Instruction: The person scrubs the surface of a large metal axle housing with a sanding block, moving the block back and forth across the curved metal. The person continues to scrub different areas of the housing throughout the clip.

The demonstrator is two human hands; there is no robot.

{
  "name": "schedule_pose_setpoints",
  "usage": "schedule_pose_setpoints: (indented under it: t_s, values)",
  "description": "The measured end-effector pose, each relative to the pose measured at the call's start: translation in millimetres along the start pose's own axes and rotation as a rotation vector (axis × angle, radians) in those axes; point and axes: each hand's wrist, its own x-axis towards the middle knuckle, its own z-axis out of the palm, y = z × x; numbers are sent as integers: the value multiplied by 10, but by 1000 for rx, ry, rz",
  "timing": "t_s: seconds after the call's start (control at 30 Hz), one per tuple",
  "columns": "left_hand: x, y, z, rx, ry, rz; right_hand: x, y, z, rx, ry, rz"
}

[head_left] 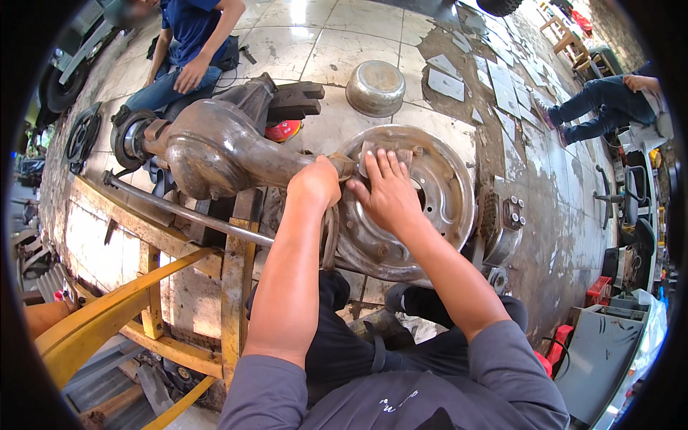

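My left hand (315,183) is closed in a fist where the tube of a rusty axle housing (208,147) meets a round metal brake backing plate (448,190). What its fingers grip is hidden. My right hand (393,192) lies flat on the upper part of that plate, fingers stretched out. Beneath its fingertips is a brownish flat piece (403,156), its kind unclear. The plate is scuffed and dull, with several holes around its centre. A bulging round casing forms the middle of the axle housing, to the left of my hands.
Beyond the plate stands a dented metal basin (375,87). Yellow metal framing (150,287) and a long rod (193,213) lie at left. A ribbed metal part (506,226) sits right of the plate. Two people are nearby: one in blue (193,36), one seated far right.
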Motion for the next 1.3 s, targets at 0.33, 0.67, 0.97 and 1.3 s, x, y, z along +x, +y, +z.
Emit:
schedule_pose_setpoints:
  t_s: [0.33, 0.67, 0.97, 1.3]
  values:
    - [-16, 3, -14, -7, 11, -10, -5, 2, -24, 40, -7, -24]
    - [0, 22, -5, 13, -15, -36, 10, 58, 19, 43, 25, -48]
    - [12, -3, 31, -11, 27, -28, 128, 87, 37, 60, 37, -20]
    - [-30, 66, -33, 5, -28, -62, 129, 132, -1, 18, 20, -50]
